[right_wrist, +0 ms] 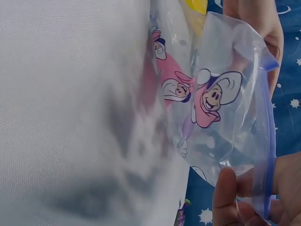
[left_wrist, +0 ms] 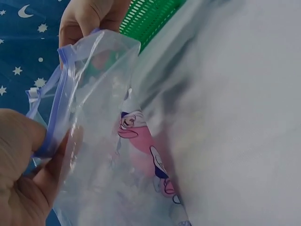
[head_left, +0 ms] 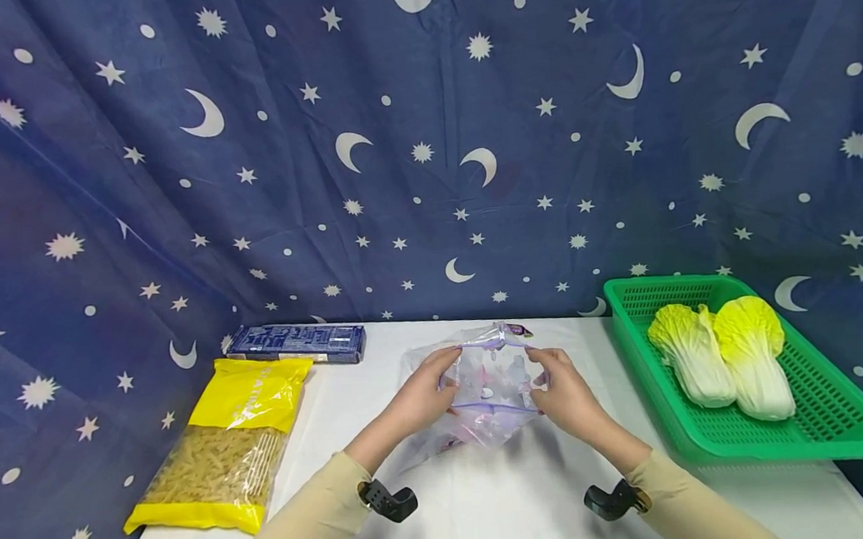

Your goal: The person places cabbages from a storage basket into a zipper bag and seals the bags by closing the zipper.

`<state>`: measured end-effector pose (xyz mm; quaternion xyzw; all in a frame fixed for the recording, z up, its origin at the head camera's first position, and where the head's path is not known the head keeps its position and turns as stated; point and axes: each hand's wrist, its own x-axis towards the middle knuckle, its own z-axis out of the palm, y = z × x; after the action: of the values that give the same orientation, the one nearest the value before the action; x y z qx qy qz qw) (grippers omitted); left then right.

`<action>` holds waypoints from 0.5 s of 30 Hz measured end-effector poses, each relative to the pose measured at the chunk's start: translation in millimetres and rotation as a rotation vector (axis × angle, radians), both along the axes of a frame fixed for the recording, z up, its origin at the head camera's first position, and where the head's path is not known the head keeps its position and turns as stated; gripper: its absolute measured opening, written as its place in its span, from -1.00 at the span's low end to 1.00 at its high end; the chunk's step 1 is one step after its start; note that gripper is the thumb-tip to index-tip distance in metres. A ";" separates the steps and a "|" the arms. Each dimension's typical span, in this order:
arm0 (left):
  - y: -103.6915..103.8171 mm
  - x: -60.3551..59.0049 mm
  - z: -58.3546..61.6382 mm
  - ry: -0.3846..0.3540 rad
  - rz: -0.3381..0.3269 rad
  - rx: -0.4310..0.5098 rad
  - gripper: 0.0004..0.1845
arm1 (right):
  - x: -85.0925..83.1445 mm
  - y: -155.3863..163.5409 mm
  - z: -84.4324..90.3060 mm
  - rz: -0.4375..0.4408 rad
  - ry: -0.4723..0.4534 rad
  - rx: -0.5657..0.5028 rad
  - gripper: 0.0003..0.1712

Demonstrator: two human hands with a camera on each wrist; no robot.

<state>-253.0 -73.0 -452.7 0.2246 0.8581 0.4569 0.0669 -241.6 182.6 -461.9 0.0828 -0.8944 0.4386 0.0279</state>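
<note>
1. Clear plastic zip bag with a purple-blue seal strip and pink cartoon print [head_left: 488, 391]: sits at the centre of the table, raised slightly off the cloth between both hands. Thin, crinkly film, glossy and see-through. The wrist views show the two lips of the mouth parted, so the bag appears open; nothing can be made out inside it.
2. Left hand [head_left: 425, 399]: at 9 o'clock of the bag. Grip closed on the seal strip, thumb and fingers pinching the left end of the mouth.
3. Right hand [head_left: 568, 395]: at 3 o'clock of the bag. Grip likewise closed, thumb and fingertips pinching the right end of the strip.
4. Progress, as judged: the bag is held by both ends of its mouth; whether it is being spread or pressed shut cannot be told.
5. Green perforated plastic basket [head_left: 849, 432]: at 3 o'clock, well apart from the bag. Rigid, rectangular, mesh-walled.
6. Two napa cabbages, white-stalked with yellow-green frilled leaves [head_left: 723, 353]: lying side by side in the basket, touching.
7. Yellow-ended clear packet of short pasta [head_left: 222, 447]: at 9 o'clock, flat on the table.
8. Dark blue flat carton [head_left: 297, 344]: at 11 o'clock, by the backdrop.
9. White table [head_left: 509, 515]: smooth cloth cover.
</note>
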 end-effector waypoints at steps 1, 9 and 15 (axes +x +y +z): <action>-0.8 -0.2 -2.6 0.020 -0.014 0.007 -0.35 | 0.1 0.8 -0.3 0.005 -0.016 -0.023 -0.19; -6.3 -1.1 -9.2 0.051 -0.095 0.029 -0.35 | -0.4 5.9 -0.1 0.028 -0.085 -0.097 -0.20; -10.1 -4.4 -6.1 -0.268 -0.090 0.322 -0.21 | -0.8 9.3 -0.4 0.087 -0.157 -0.118 -0.11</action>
<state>-257.4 -83.0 -458.8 0.2079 0.7465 0.6104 0.1640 -242.4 191.9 -462.2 0.0850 -0.8620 0.4966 -0.0563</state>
